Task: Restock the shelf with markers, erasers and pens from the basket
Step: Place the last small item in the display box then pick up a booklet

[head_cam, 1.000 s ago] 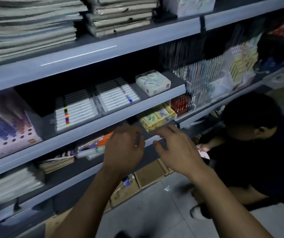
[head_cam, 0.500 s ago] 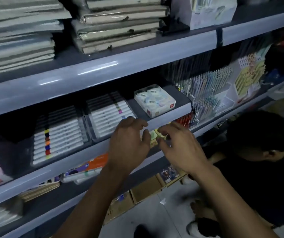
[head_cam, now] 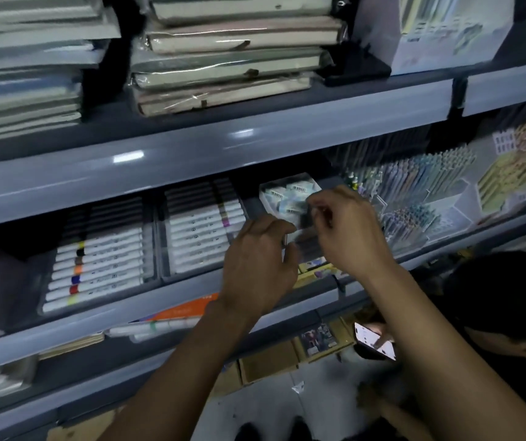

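Note:
A white box of small wrapped items (head_cam: 287, 192) stands on the middle shelf (head_cam: 128, 313). My left hand (head_cam: 260, 262) curls its fingers round the box's front left corner. My right hand (head_cam: 349, 232) pinches at the box's right top edge; motion blur hides the exact hold. Two clear trays of white markers (head_cam: 96, 268) (head_cam: 202, 232) lie left of the box. Pens stand in tiered racks (head_cam: 420, 198) to the right. A yellow box (head_cam: 315, 270) sits on the shelf below, under my hands. The basket is out of view.
Stacks of wrapped notebooks (head_cam: 229, 58) fill the top shelf. A person crouches at the lower right holding a lit phone (head_cam: 374, 340). Cardboard boxes (head_cam: 268, 364) lie on the floor under the lowest shelf. An orange pack (head_cam: 188, 308) lies on the lower shelf.
Both hands have risen from the yellow box on the lower shelf to the white box on the middle shelf. The view has tilted up and closer.

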A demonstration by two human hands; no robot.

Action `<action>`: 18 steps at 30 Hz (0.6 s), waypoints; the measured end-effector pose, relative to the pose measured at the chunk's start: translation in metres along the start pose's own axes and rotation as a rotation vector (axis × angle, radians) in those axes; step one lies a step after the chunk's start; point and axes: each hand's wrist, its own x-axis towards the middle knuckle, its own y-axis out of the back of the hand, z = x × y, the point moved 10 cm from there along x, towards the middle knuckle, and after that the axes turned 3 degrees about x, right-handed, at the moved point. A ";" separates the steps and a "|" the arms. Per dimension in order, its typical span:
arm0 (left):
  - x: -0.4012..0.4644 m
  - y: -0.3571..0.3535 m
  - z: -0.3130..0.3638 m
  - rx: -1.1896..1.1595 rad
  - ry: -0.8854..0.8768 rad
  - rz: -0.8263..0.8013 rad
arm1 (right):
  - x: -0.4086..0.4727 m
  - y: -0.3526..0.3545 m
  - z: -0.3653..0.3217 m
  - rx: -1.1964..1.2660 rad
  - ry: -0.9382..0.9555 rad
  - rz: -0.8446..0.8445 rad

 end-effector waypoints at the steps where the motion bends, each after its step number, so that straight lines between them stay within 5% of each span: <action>1: 0.001 -0.002 0.003 0.014 -0.002 0.014 | 0.008 -0.002 0.002 -0.002 0.020 -0.012; 18: 0.001 -0.018 0.013 0.189 0.053 0.146 | 0.089 -0.065 0.009 -0.072 0.135 -0.409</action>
